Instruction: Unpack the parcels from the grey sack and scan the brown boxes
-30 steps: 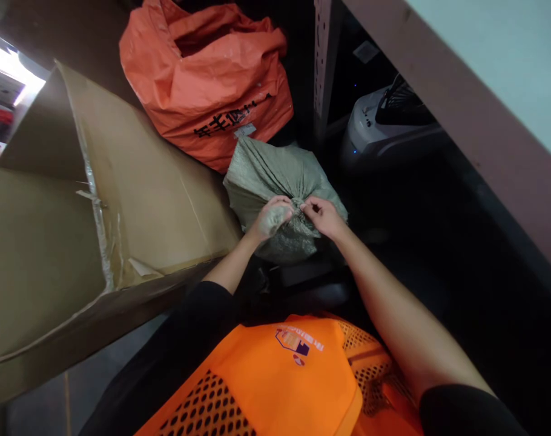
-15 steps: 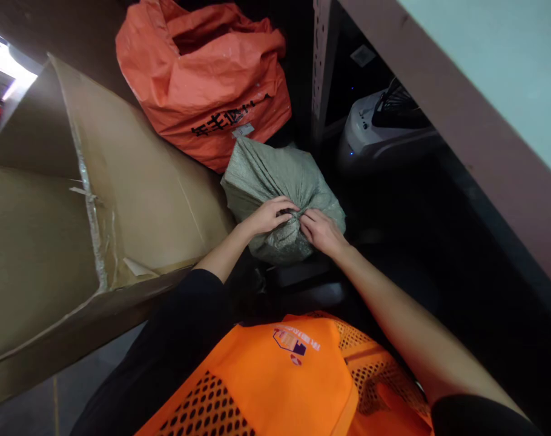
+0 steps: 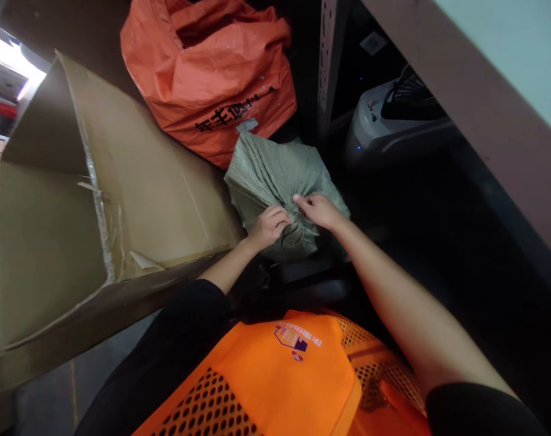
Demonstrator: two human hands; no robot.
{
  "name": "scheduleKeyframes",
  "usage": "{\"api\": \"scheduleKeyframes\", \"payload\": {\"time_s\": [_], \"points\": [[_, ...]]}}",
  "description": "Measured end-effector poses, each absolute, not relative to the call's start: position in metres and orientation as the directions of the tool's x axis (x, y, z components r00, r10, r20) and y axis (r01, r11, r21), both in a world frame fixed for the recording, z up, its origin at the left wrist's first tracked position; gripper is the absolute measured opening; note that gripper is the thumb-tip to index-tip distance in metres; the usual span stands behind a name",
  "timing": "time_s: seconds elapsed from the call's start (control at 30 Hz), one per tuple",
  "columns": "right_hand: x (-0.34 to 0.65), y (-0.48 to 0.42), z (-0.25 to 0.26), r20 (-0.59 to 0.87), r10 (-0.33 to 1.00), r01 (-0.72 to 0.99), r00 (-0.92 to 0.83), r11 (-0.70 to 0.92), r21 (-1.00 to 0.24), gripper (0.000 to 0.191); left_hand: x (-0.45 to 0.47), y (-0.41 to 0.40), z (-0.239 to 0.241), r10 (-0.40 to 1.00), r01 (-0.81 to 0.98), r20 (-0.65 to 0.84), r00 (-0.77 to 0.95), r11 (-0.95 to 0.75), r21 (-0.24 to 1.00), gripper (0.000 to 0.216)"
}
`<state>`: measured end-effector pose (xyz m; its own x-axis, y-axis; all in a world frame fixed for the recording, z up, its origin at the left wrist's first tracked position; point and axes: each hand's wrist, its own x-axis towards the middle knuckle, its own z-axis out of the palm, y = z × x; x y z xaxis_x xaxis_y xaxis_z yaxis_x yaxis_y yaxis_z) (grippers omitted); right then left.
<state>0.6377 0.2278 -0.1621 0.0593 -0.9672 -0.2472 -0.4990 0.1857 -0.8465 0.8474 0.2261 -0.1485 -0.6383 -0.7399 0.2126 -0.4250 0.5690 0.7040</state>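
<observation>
A grey-green woven sack stands in front of me, its mouth gathered into a twisted bunch. My left hand is closed at the near left of the bunch, fingertips pinched together on the gathered cloth. On the right side of the same bunch, my right hand is closed with its thumb stretched along the folds and its fingers curled against the sack. Whether a tie lies between the fingers is too small to make out.
Behind the sack slumps an orange bag with black lettering. An open cardboard box lies along the left. At the right stand a perforated metal post, a white machine with a blue light and a slanting shelf edge.
My left hand has drawn slightly down and its fingers have closed up more. My right hand has shifted up over the bunch, thumb now extended. The whole view has shifted slightly.
</observation>
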Motion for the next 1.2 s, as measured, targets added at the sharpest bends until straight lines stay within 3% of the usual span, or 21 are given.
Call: {"api": "scheduleKeyframes", "payload": {"time_s": [0.07,0.13,0.27,0.5,0.6,0.67,0.8,0.9,0.97,1.03,1.1,1.2], "points": [[0.644,0.217,-0.165,-0.377,-0.918,-0.521,0.124,0.263,-0.812,0.065,0.846,0.228,-0.147,-0.72,-0.416,0.224,-0.657,0.594,0.688,0.029],[0.651,0.213,-0.17,-0.416,-0.898,-0.497,0.144,0.298,-0.815,0.06,0.848,0.23,-0.147,-0.702,-0.405,0.233,-0.673,0.613,0.678,0.028],[0.666,0.216,-0.179,-0.361,-0.93,-0.451,0.074,0.292,-0.843,0.043,0.857,0.24,-0.153,-0.74,-0.437,0.233,-0.631,0.587,0.682,0.028],[0.678,0.226,-0.186,-0.264,-0.963,-0.374,-0.062,0.268,-0.888,0.037,0.866,0.261,-0.159,-0.857,-0.505,0.186,-0.481,0.444,0.74,0.034],[0.672,0.233,-0.187,-0.224,-0.973,-0.318,-0.06,0.231,-0.92,0.039,0.861,0.263,-0.153,-0.964,-0.588,-0.014,-0.265,0.15,0.795,0.038],[0.668,0.24,-0.187,-0.223,-0.975,-0.287,-0.019,0.219,-0.933,0.043,0.853,0.26,-0.15,-0.965,-0.644,-0.182,-0.189,-0.018,0.765,0.05],[0.667,0.254,-0.184,-0.236,-0.969,-0.261,0.081,0.208,-0.943,0.049,0.832,0.246,-0.157,-0.883,-0.717,-0.426,-0.195,-0.168,0.676,0.068],[0.667,0.262,-0.183,-0.215,-0.969,-0.297,0.119,0.172,-0.939,0.051,0.82,0.235,-0.167,-0.777,-0.609,-0.614,-0.136,-0.423,0.671,0.072],[0.664,0.265,-0.184,-0.205,-0.969,-0.341,0.138,0.148,-0.928,0.049,0.817,0.231,-0.172,-0.734,-0.562,-0.664,-0.142,-0.492,0.664,0.07],[0.659,0.266,-0.184,-0.214,-0.964,-0.388,0.16,0.138,-0.911,0.046,0.819,0.231,-0.174,-0.756,-0.623,-0.629,-0.185,-0.405,0.669,0.067],[0.651,0.263,-0.182,-0.236,-0.956,-0.436,0.175,0.14,-0.889,0.042,0.824,0.236,-0.172,-0.821,-0.743,-0.51,-0.258,-0.169,0.648,0.064],[0.641,0.25,-0.169,-0.237,-0.968,-0.531,0.088,0.156,-0.833,0.039,0.828,0.249,-0.164,-0.878,-0.893,-0.353,-0.324,0.16,0.421,0.06]]}}
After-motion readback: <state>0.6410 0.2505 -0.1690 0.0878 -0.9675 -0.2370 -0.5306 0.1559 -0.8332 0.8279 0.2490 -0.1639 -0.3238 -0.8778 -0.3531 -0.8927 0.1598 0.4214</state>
